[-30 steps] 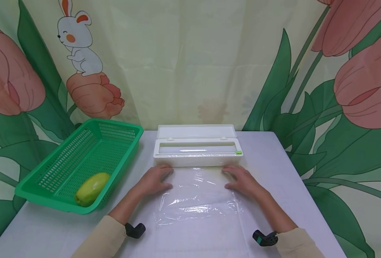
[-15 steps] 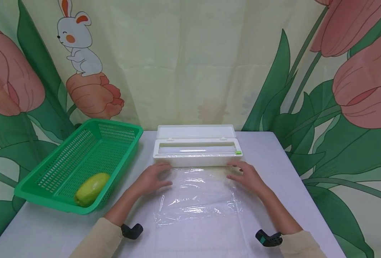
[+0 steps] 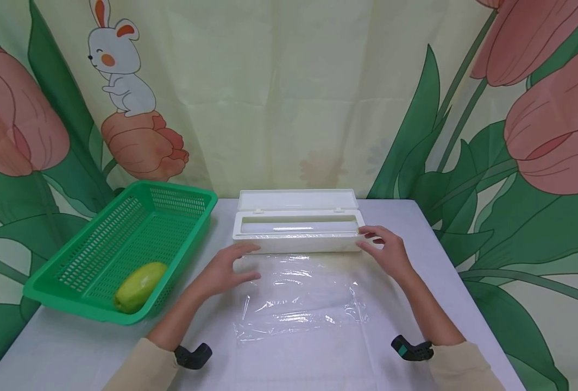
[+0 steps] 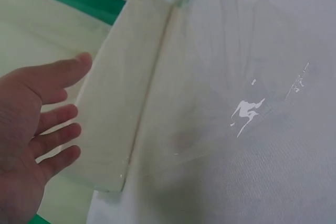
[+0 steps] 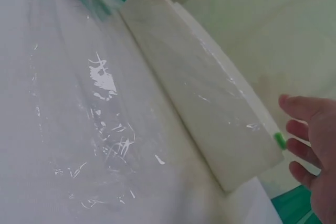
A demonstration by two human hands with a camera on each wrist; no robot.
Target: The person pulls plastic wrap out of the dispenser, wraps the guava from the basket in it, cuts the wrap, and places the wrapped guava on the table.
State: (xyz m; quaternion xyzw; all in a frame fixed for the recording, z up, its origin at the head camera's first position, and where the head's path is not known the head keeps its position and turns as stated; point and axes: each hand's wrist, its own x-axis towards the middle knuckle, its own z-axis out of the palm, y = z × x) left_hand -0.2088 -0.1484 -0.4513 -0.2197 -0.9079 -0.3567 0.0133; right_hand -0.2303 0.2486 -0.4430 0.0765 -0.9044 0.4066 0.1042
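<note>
A white cling film dispenser (image 3: 308, 246) stands lengthwise at the back of the table with its lid (image 3: 296, 200) raised. A sheet of clear cling film (image 3: 294, 296) runs from its front over the tabletop. My left hand (image 3: 225, 270) hovers by the dispenser's left front corner, thumb and fingers spread, holding nothing. At the right end, my right hand (image 3: 388, 252) has its fingertips at the small green slider (image 5: 280, 141), which the head view hides. Thumb and fingers stand apart there; whether they touch the slider is unclear.
A green plastic basket (image 3: 191, 252) stands on the left, with a yellow-green papaya-like fruit (image 3: 139, 287) inside. A white cloth covers the table (image 3: 426, 271). Behind it hangs a curtain (image 3: 289, 108) printed with tulips and a rabbit.
My right hand has moved right and up from the film to the dispenser's right end. My left hand has shifted slightly left and spread wider. Dispenser, film and basket stay put.
</note>
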